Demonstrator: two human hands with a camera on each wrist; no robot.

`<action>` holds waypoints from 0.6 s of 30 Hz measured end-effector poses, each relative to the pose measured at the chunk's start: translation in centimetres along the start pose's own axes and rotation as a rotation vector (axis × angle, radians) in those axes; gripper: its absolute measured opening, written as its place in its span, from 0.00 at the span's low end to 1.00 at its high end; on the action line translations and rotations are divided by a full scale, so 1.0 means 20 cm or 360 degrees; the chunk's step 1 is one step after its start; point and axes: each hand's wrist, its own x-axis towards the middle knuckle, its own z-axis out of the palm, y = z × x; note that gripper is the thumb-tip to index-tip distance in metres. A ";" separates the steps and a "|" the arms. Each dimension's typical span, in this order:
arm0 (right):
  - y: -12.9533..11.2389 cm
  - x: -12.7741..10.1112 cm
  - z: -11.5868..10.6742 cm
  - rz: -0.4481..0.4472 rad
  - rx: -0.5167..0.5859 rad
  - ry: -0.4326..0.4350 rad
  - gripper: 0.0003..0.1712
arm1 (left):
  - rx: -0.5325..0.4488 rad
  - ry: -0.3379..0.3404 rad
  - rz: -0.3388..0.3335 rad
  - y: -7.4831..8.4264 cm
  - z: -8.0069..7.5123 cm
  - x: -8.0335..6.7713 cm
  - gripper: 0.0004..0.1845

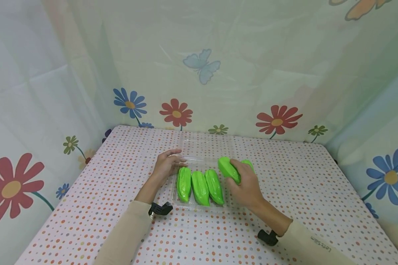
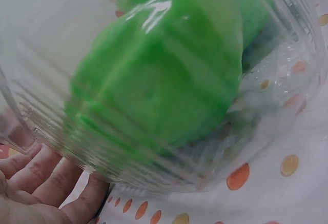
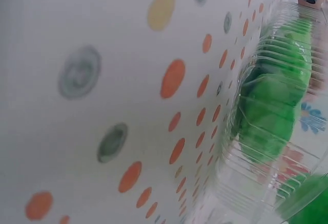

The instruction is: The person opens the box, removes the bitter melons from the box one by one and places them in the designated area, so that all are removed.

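Green gourd-shaped vegetables fill most of a clear plastic tray (image 1: 185, 203) that sits near the middle of the dotted tablecloth (image 1: 302, 184): three vegetables (image 1: 200, 187) already lie side by side in its left part, long ends pointing near and far. A fourth vegetable (image 1: 228, 169) is in the right hand (image 1: 247, 184), whose fingers curl firmly round it just above the tray's empty right part, and one more green vegetable (image 1: 248, 163) shows just behind that hand. So the packing looks more than half done, with the held piece and the one behind it left, and the clear lid (image 1: 207, 147) lying open on the far side. The left hand (image 1: 167, 164) rests on the tray's far left corner, fingers relaxed and nearly straight, steadying the rim rather than gripping it
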 end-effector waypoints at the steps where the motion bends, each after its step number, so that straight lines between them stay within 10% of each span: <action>1: 0.00 0.00 0.00 0.0000 0.0018 0.0013 0.32 | 0.0001 0.0000 0.0001 0.00 0.00 0.00 0.24; 18: 0.04 -0.02 -0.06 0.0132 0.0091 0.0166 0.33 | -0.0031 -0.0030 0.0015 -0.01 0.00 0.01 0.26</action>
